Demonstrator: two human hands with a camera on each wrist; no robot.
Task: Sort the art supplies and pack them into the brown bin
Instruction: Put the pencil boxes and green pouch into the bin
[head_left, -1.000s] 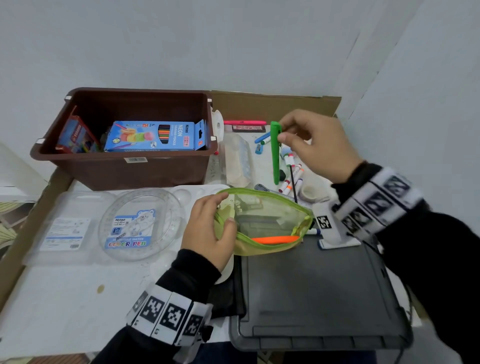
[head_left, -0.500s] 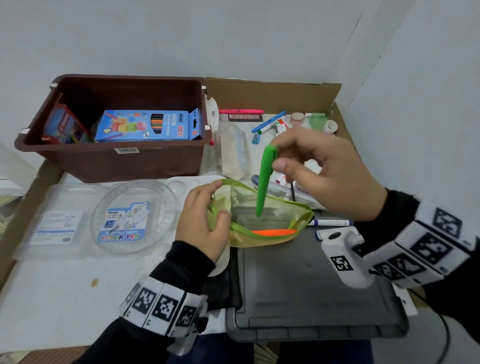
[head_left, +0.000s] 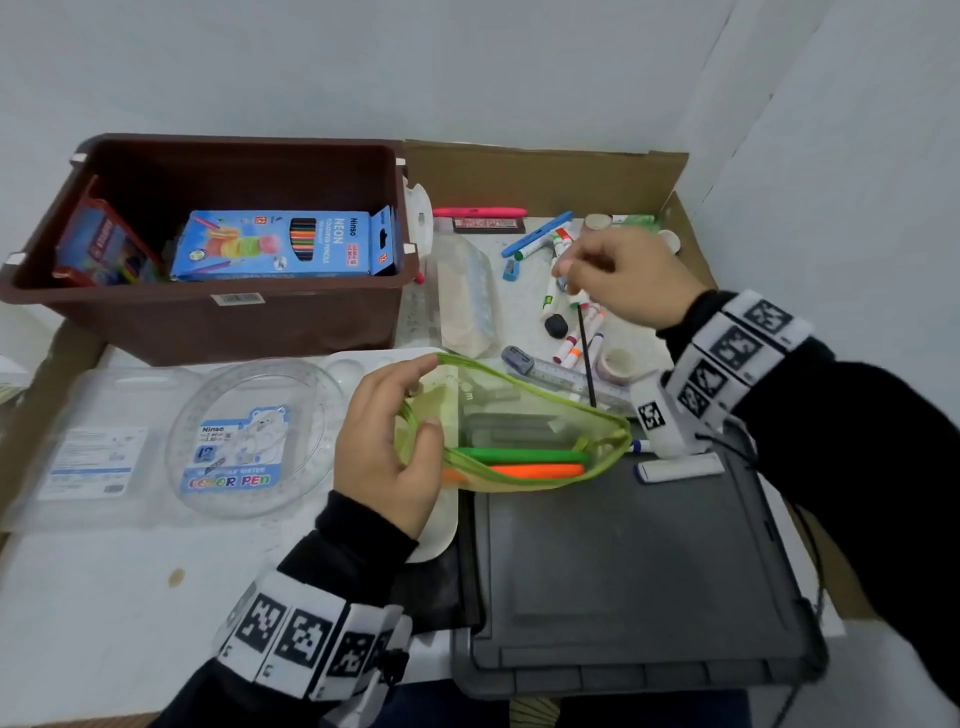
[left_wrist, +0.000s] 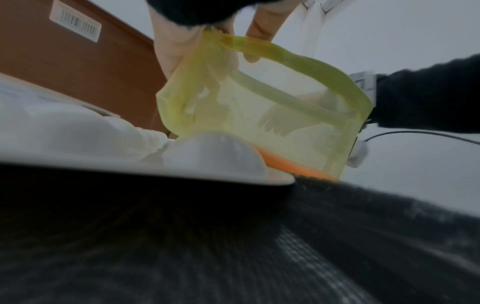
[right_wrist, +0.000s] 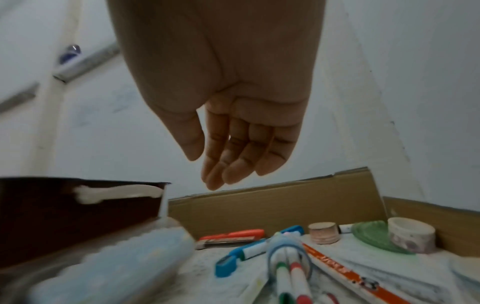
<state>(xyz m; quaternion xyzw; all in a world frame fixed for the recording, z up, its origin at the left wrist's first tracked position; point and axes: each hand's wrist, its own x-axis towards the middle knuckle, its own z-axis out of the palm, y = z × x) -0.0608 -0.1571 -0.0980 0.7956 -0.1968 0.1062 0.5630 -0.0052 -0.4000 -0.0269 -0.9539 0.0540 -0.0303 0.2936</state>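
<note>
My left hand grips the left end of a green mesh pouch and holds its mouth wide. A green marker and an orange marker lie inside the pouch, which also shows in the left wrist view. My right hand hovers empty, fingers relaxed, over a scatter of loose markers at the back right; its fingers hang loosely above markers. The brown bin stands at the back left with a blue pencil box and a red box inside.
A grey bin lid lies in front of the pouch. A clear round pen case and clear packaging lie at left. A ruler, tape rolls, a blue pen, a pink marker and cardboard walls fill the right side.
My right hand lowered the green marker into the pouch, let it go, and moved back over the loose markers. My left hand kept holding the pouch open.
</note>
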